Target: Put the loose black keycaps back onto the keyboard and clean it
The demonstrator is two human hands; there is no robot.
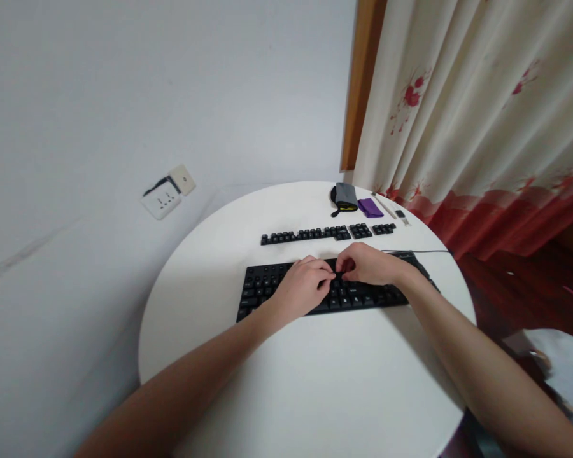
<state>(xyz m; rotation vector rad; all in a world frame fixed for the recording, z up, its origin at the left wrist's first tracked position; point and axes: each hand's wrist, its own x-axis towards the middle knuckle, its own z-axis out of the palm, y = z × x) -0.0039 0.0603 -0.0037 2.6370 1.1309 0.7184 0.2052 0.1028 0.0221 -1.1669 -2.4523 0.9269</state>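
A black keyboard (348,301) lies flat on the round white table (286,381). Over its middle, my left hand (303,286) rests with curled fingers, thumb and fingertips close together at the keys. Just to the right, my right hand (363,264) bends down with its fingers pinched at the same part of the keyboard. Whatever sits between the fingertips of either hand is too small or hidden to make out. Behind the keyboard, loose black keycaps (298,235) stand in a row of several groups. My hands hide part of the keyboard's middle.
At the back right lie a grey pouch (346,196), a purple cloth (370,208), a thin light stick (384,204) and a small item with a dark head (401,216). A cable (432,251) runs off the right edge. Wall and curtain (410,127) border the table.
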